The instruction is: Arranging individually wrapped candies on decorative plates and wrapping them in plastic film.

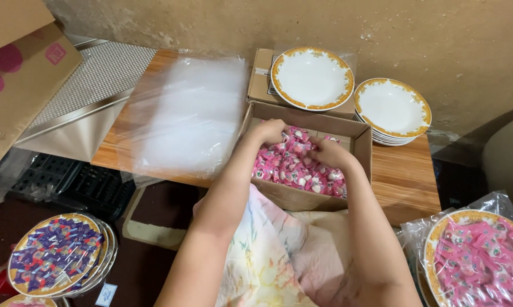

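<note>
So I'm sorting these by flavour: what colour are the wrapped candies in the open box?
Pink wrappers with small white and green marks, on the candies in the cardboard box; head view.

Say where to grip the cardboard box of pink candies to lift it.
Grip the cardboard box by its two short side walls, coming from above. It is open-topped with upright walls, and both the left hand and right hand are inside among the pink candies.
</note>
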